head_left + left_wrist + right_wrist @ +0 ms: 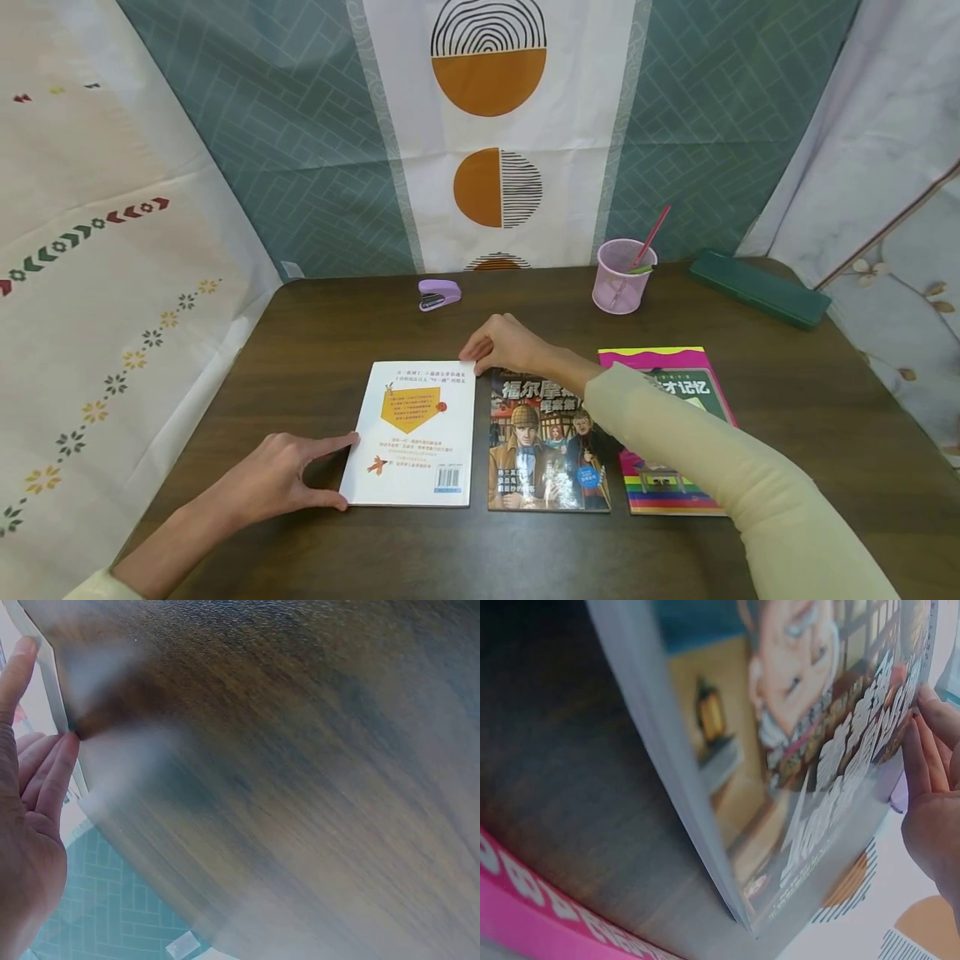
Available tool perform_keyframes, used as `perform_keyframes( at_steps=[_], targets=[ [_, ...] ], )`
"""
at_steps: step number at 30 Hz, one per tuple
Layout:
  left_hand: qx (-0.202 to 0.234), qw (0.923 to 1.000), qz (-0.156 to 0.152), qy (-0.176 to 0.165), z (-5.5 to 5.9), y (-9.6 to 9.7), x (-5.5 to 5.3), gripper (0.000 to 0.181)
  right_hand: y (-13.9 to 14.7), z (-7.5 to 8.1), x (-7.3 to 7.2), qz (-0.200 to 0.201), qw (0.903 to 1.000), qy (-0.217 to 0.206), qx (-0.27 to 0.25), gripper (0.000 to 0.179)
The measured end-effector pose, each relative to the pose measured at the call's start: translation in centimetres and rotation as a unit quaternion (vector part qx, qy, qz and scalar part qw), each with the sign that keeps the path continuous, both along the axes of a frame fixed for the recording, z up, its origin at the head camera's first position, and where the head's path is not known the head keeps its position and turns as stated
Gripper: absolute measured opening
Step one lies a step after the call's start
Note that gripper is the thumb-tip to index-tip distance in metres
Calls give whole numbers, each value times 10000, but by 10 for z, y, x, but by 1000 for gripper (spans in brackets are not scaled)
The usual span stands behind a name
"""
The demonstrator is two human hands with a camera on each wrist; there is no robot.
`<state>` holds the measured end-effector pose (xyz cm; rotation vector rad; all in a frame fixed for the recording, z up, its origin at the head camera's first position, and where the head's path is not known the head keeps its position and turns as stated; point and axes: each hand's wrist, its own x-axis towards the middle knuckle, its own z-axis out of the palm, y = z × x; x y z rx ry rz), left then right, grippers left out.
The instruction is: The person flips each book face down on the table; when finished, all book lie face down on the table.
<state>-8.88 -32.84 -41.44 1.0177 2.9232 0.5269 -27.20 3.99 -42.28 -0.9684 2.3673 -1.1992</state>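
Observation:
A white paperback (408, 433), printed with an orange shield shape and a barcode, lies flat at the left of a row of books. My left hand (288, 475) touches its left side, index finger on the edge and thumb by the lower corner. Straight fingers (56, 776) show against the book edge in the left wrist view. At its upper right corner my right hand (506, 343) touches with the fingertips. A detective comic book (551, 450) lies just right of it, its top partly under the right hand and arm.
A pink book (675, 500) lies at the right, partly hidden by my right sleeve. Toward the back of the dark wooden table (322, 333) are a purple stapler (438, 293), a pink mesh pen cup (620, 283) with pencils, and a green case (761, 287). Patterned cloth hangs behind.

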Motion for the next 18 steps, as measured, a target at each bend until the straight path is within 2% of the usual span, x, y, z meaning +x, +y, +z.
perform_keyframes(
  at_steps=[5, 8, 10, 14, 18],
  targets=[
    [75, 9995, 63, 312, 2, -4, -2, 80, 3, 3, 0, 182, 9998, -83, -28, 29],
    [214, 9979, 307, 538, 7, -8, -5, 74, 8, 5, 0, 232, 9996, -127, -35, 36],
    [395, 9963, 510, 569, 11, -9, -9, 68, 13, 7, -1, 188, 9996, -150, -116, 41],
    [902, 9917, 881, 260, 17, -5, -21, 60, 26, 13, -3, -47, 9991, -246, -350, 50],
    [1374, 9845, 1072, -194, 17, 7, -34, 64, 42, 18, -1, -120, 9982, -416, -413, 57]
  ],
)
